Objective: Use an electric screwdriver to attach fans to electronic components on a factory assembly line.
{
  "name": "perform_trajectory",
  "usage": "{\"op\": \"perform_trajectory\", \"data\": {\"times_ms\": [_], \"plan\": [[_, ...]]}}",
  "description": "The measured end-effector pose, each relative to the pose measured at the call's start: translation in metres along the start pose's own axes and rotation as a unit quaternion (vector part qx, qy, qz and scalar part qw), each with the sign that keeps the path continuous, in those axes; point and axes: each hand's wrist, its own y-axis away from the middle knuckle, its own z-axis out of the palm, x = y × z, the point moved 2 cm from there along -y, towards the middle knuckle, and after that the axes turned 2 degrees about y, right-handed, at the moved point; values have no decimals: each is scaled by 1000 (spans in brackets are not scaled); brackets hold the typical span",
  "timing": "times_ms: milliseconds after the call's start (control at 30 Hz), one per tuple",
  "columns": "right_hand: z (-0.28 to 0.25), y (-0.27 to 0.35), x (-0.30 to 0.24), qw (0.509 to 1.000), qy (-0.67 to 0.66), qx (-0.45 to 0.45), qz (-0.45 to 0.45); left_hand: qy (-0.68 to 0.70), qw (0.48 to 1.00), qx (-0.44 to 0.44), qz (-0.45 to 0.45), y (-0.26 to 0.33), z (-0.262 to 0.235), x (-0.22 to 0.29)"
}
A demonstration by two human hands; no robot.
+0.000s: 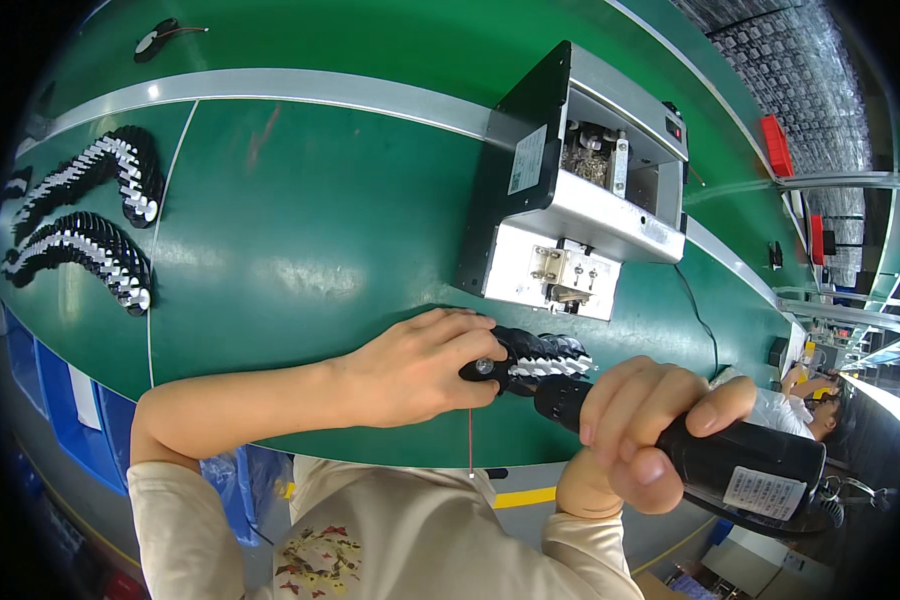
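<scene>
My left hand (pixel 420 365) is at the bench's front edge, its fingers closed around a small black part (pixel 483 368) with a round light spot on it. A thin red wire (pixel 471 440) hangs below that hand and ends in a small white connector. Right beside the black part lies a short row of black and white parts (pixel 552 356). My right hand (pixel 650 425) is wrapped round a black electric screwdriver (pixel 755 465), which lies nearly level with its nose toward the left hand. The tip is hidden from view.
Beyond my hands a metal screw feeder (pixel 620 225) stands on the green bench (pixel 300 230). Two curved rows of black and white parts (pixel 95 255) lie far left. A loose wired part (pixel 157 40) is past the metal rail. Blue bins (pixel 70 390) sit below left; another person (pixel 785 410) is at right.
</scene>
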Motion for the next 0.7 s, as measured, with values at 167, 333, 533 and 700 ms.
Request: {"op": "perform_trajectory", "data": {"times_ms": [167,333,533,700], "plan": [[6,3,11,1000,20,5,2,6,1000,-3,-4,1,0,-1],[9,8,13,999,35,-10,-2,13,1000,-8,-9,1,0,-1],[20,12,9,993,62,-92,-39,31,999,-13,-11,2,-2,0],[17,9,11,984,103,-146,-20,21,999,-24,-17,3,-1,0]]}}
